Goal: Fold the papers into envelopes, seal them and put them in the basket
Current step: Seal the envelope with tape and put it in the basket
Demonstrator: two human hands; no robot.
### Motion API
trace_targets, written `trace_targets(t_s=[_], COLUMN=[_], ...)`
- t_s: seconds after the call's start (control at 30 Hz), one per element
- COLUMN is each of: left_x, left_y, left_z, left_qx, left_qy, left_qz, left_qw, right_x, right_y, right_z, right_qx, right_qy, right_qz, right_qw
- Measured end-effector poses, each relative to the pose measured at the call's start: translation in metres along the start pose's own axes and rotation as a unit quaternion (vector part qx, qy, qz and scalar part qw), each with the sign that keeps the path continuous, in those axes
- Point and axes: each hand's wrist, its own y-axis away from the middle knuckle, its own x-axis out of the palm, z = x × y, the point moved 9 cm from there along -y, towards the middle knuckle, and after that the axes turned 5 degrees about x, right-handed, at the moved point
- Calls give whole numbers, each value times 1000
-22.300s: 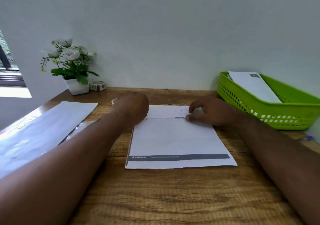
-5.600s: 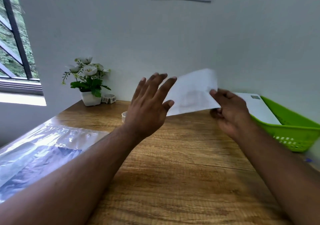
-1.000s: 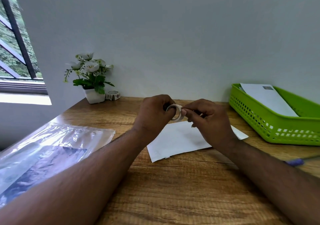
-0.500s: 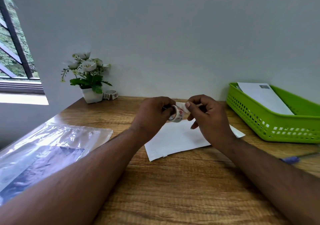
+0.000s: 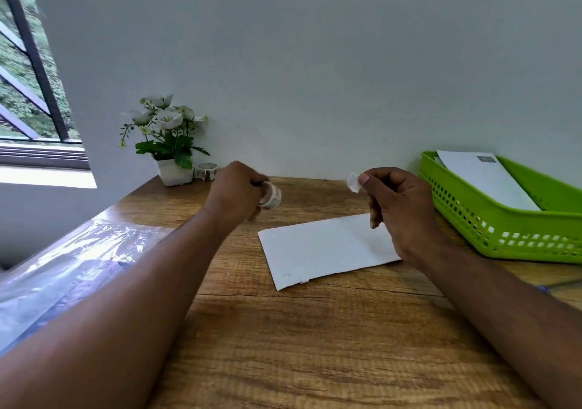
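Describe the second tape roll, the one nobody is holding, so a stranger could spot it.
Find the flowerpot at the desk's far left corner, against the wall. The tape roll stands just right of it, patterned, untouched, unlike the roll in the left hand.

You are looking at a white folded envelope (image 5: 324, 248) lying flat at center frame, its long edges tilting up toward the right. Above its left end a small tape roll (image 5: 271, 195) is sitting in curled fingers, and at upper center right a torn pale sticker piece (image 5: 353, 182) is being pinched (its print is too blurred to read). At right, the green slotted basket (image 5: 491, 219) is holding another white envelope (image 5: 486, 178), leaning on the rim.
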Motion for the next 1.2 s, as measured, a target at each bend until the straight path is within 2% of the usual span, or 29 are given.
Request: trace_targets(t_s=[0.1,0.2,0.23,0.3,0.37,0.4,0.43,0.47,0.53,0.63,0.83,0.93,1.2], left_x=[0,1,-2,-11,-12,-8,1,14,34,46,55,59,65], left_y=[-3,1,2,1,9,13,16,21,29,32,33,36,38], left_z=[28,34,28,-4,-41,-52,-56,-56,-54,-51,-40,-42,-44], left_qx=[-60,-92,-79,12,110,121,99,56,4,6,-48,-62,-82], left_qy=[-103,-216,-265,-328,-253,-157,-39,70,179,202,262,294,352], left_qz=[53,92,77,3,-52,-41,-2,52,137,195,219,215,189], left_qw=[991,968,958,945,960,979,994,995,974,960,938,929,913], right_x=[13,28,31,33,33,33,33,32,32,34,35,33,30], right_y=[5,12,14,16,17,17,18,18,19,21,18,16,12], right_z=[-1,-5,-6,-5,-2,-1,0,1,5,7,1,-1,-2], right_qx=[1,12,10,-12,-34,-40,-45,-52,-72,-97,-70,-35,8], right_qy=[14,31,40,59,63,60,58,59,71,100,67,13,-39], right_qz=[67,135,148,158,160,161,162,162,162,172,173,163,138], right_qw=[998,990,988,986,984,984,984,984,982,975,980,986,990])
